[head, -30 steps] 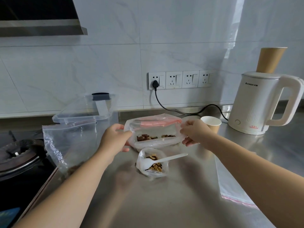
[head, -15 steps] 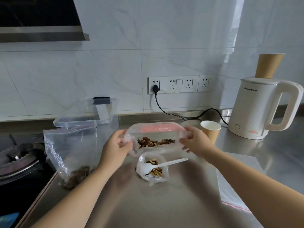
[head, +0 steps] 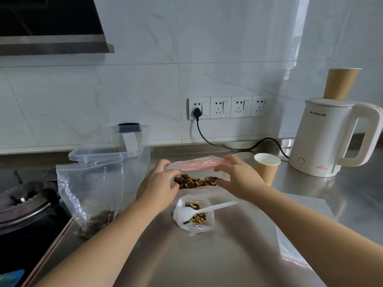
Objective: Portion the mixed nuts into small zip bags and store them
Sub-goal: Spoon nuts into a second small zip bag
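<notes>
Stainless worktop (head: pixel 217 262) under a white tiled wall; gas hob at its left edge, white kettle (head: pixel 327 139) at the back right with a paper cup (head: pixel 266 168) just in front of it. Your left hand (head: pixel 159 187) and right hand (head: pixel 238 177) both grip one small zip bag (head: pixel 199 172), raised near the middle of the worktop: fingers curled over the two ends of its pink zip strip, thumbs lower on the film. Mixed nuts (head: pixel 196 181) sit in a band along its bottom. Judgement: you are pressing this zip closed; whether the seal is complete cannot be told. Nearer you, a second small bag (head: pixel 193 216) lies open on the worktop, part filled, with a white plastic spoon (head: pixel 207 210) resting in its mouth. At the left edge a large clear bag (head: pixel 91 193) stands with only a little nut mix in its bottom corner. Behind it, a clear storage box (head: pixel 116 150) with its lid ajar; no bags visible inside. One flat unfilled zip bag (head: pixel 290 247) lies at the right edge. Progress estimate: roughly midway. One portion near sealed, one being filled, stock nearly used, nothing stored yet.
</notes>
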